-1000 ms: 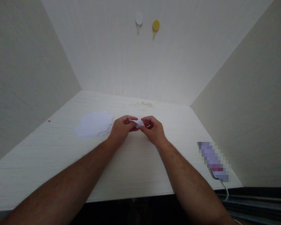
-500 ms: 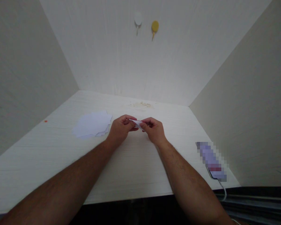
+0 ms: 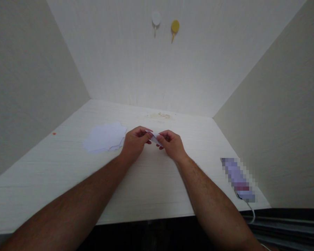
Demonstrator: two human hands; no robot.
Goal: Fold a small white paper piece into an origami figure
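Between my two hands, above the middle of the white table (image 3: 146, 181), is a small folded piece of white paper (image 3: 154, 138). My left hand (image 3: 136, 141) pinches its left end between thumb and fingers. On the other end, my right hand (image 3: 171, 143) has a similar pinch, with the thumb on the near face. The fingers hide much of the paper, so its full folded shape cannot be made out. Just left of my left hand lies a loose stack of white paper sheets (image 3: 104, 137), their edges unevenly overlapping.
A pixelated phone-like object (image 3: 237, 177) with a white cable (image 3: 252, 211) lies at the table's right. A small orange spot (image 3: 54, 134) is at the left edge. White (image 3: 156, 18) and yellow (image 3: 175, 26) round hooks are on the back wall (image 3: 136, 62); side walls enclose the table.
The folded paper has tilted and shows more of its face between my hands. My fingers have shifted slightly on it. The whole view has moved a little.
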